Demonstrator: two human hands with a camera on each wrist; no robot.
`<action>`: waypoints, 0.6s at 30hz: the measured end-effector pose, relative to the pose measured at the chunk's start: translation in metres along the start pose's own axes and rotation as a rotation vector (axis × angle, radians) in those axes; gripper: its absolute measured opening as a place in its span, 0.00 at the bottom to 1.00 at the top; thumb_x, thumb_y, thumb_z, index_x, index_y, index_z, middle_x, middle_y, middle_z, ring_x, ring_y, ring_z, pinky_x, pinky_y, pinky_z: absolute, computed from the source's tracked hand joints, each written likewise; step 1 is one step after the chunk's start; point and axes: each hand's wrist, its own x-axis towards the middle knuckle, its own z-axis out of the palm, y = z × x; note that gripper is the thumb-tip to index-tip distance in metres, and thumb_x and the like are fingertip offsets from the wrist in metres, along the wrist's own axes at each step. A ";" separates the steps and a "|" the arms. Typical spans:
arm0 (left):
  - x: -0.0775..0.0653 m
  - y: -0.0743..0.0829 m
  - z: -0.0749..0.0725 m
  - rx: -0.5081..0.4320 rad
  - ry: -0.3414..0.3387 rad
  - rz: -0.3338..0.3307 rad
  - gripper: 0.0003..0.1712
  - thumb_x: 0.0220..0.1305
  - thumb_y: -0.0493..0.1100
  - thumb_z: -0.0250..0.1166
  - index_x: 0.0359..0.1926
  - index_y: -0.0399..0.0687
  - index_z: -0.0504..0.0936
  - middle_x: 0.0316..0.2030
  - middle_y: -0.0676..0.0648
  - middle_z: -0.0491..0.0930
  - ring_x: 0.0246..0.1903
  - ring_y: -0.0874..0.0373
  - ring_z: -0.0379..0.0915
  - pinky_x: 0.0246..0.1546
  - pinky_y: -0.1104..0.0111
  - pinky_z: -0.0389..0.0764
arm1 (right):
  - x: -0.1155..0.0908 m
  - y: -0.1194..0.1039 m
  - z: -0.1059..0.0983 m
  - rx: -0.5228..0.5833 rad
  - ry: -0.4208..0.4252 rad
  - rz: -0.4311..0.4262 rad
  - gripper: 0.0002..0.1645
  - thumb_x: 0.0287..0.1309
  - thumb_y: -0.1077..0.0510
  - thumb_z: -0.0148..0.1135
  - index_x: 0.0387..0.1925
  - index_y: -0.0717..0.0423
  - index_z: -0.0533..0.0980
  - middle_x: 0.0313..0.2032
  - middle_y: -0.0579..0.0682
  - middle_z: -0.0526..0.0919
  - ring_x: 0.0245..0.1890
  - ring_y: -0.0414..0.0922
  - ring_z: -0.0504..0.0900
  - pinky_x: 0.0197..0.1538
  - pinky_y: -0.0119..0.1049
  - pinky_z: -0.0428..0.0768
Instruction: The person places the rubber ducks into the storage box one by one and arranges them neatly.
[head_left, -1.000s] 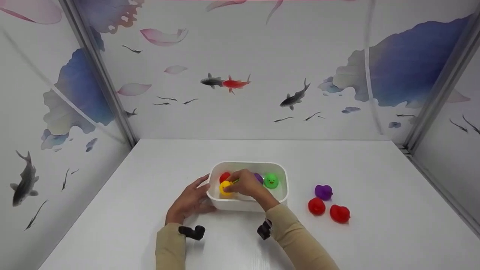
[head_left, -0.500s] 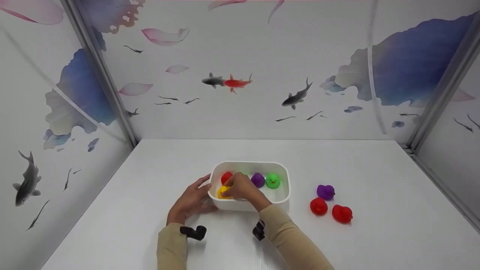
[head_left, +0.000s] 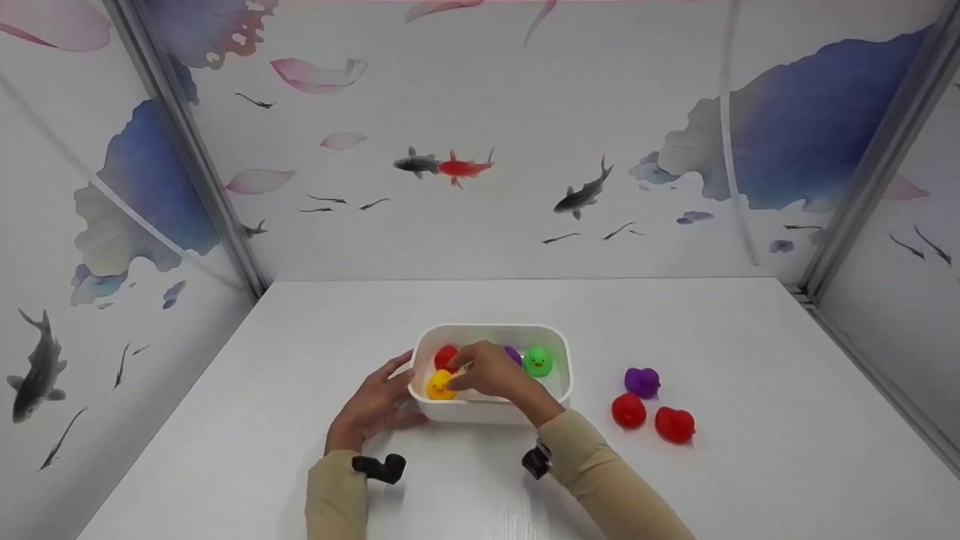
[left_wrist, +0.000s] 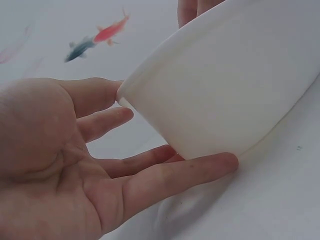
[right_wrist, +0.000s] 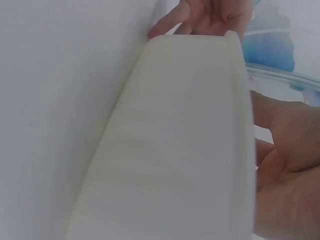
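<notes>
In the head view a white plastic box [head_left: 480, 410] stands on the white table. My left hand [head_left: 379, 405] holds its left end; in the left wrist view the thumb [left_wrist: 200, 170] lies along the lower wall while a finger touches the rim. My right hand [head_left: 491, 373] reaches into the box, with thumb and forefinger parted beside a yellow rubber duck [head_left: 439, 385]. The duck sits in the near left corner. Behind it is a red duck [head_left: 445, 358]; farther right are a purple duck [head_left: 513, 354], partly covered, and a green duck [head_left: 538, 361]. Box wall hides the right fingertips in the right wrist view.
Right of the box, a purple duck [head_left: 643, 382] and two red ducks, one round-side up [head_left: 628, 411] and one on its side [head_left: 675, 425], lie on the table [head_left: 315, 322]. Painted wall panels enclose the table at the back and sides.
The yellow duck has gone down from the right fingers to the box floor. Thumb and forefinger have parted from it. The left hand keeps its place on the box.
</notes>
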 end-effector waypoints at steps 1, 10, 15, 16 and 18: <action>0.000 0.000 0.000 0.005 0.004 -0.006 0.37 0.71 0.55 0.61 0.77 0.62 0.59 0.73 0.37 0.64 0.65 0.39 0.72 0.52 0.49 0.85 | -0.005 0.000 -0.005 -0.015 -0.005 -0.017 0.21 0.56 0.56 0.73 0.51 0.57 0.84 0.53 0.54 0.87 0.50 0.51 0.83 0.59 0.47 0.84; 0.002 -0.001 0.001 -0.008 -0.002 -0.016 0.37 0.71 0.55 0.60 0.77 0.63 0.59 0.73 0.38 0.65 0.64 0.40 0.73 0.52 0.49 0.85 | -0.054 0.014 -0.047 -0.058 -0.048 -0.116 0.20 0.59 0.51 0.71 0.52 0.51 0.84 0.52 0.52 0.85 0.56 0.53 0.82 0.61 0.49 0.82; 0.002 -0.001 0.002 -0.003 0.001 -0.013 0.36 0.71 0.55 0.60 0.77 0.63 0.60 0.73 0.37 0.65 0.65 0.39 0.72 0.52 0.49 0.85 | -0.076 0.016 -0.066 -0.014 -0.046 -0.135 0.19 0.59 0.51 0.71 0.52 0.48 0.83 0.51 0.50 0.85 0.56 0.51 0.81 0.60 0.48 0.83; 0.001 -0.002 0.002 -0.005 0.001 -0.012 0.36 0.72 0.54 0.60 0.77 0.63 0.60 0.73 0.37 0.65 0.65 0.39 0.72 0.51 0.48 0.85 | -0.080 0.016 -0.069 -0.002 -0.049 -0.142 0.19 0.60 0.51 0.70 0.53 0.47 0.83 0.52 0.49 0.85 0.56 0.51 0.81 0.60 0.49 0.83; 0.002 -0.002 0.003 -0.016 -0.001 -0.007 0.36 0.72 0.54 0.60 0.76 0.62 0.60 0.72 0.37 0.66 0.65 0.39 0.72 0.51 0.48 0.85 | -0.086 0.015 -0.076 0.019 -0.053 -0.163 0.20 0.60 0.51 0.70 0.54 0.46 0.82 0.53 0.49 0.85 0.58 0.51 0.80 0.62 0.50 0.82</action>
